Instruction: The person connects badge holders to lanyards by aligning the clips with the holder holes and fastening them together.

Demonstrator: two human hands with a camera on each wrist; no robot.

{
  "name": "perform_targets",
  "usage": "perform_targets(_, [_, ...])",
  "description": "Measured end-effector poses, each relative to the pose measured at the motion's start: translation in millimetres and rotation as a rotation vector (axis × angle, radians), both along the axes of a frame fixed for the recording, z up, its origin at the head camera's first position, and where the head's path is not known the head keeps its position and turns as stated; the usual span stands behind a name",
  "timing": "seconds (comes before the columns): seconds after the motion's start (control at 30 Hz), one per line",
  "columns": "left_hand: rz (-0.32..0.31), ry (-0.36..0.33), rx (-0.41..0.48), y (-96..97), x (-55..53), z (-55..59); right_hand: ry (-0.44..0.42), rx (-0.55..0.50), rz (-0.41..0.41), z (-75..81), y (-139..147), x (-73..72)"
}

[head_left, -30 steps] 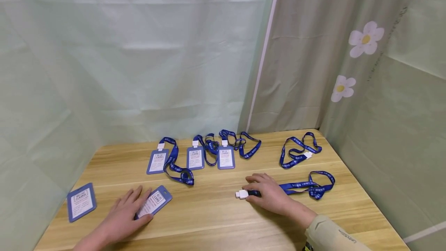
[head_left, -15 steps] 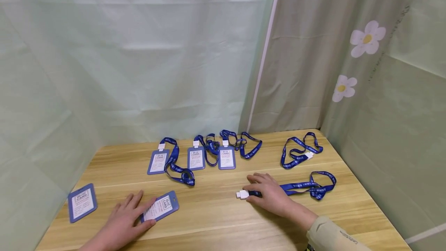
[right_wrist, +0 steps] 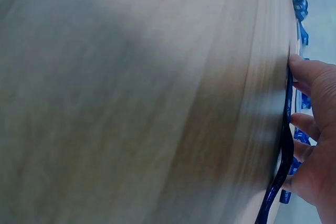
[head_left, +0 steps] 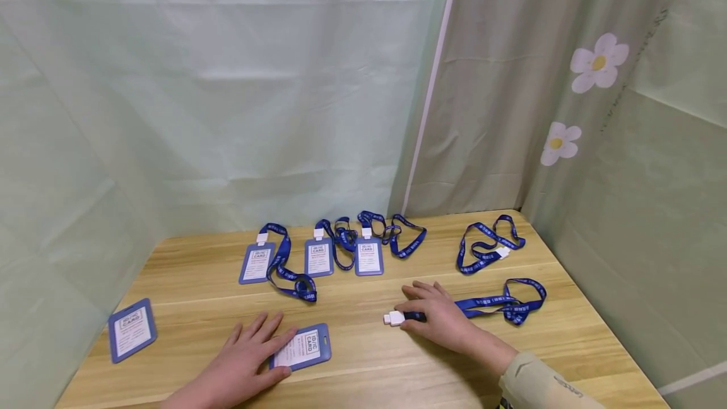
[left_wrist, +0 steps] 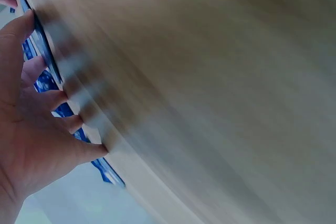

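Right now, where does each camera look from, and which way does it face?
Head: worn on the head, facing forward and down over the table toward a curtain; the left grip, right grip and a sleeve show.
Left wrist: worn there, facing along the table; the left grip shows at left, touching a card holder, and part of the right grip in the top-left corner.
Right wrist: worn there, facing along the table; the right grip shows at right, with a lanyard.
Head and left wrist share the left grip and card holder.
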State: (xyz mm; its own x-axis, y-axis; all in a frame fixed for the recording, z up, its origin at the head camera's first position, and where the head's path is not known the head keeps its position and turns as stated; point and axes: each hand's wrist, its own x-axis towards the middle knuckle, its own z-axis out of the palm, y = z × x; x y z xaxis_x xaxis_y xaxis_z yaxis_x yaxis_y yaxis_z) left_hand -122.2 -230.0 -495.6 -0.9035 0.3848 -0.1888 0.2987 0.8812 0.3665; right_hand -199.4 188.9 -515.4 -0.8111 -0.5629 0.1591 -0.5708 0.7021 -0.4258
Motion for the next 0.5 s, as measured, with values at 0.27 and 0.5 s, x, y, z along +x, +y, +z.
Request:
perform_targets(0.27, [-0.101,0.034,0.012,24.7,-2.1,1.1,-0.015,-0.022,0.014,0.1,0.6,3.2])
perform_targets(0.5, [-0.123,0.041,0.007,42.6,-6.1,0.8,-0.048,-0.016,0.019,2.0,0.6,8.2])
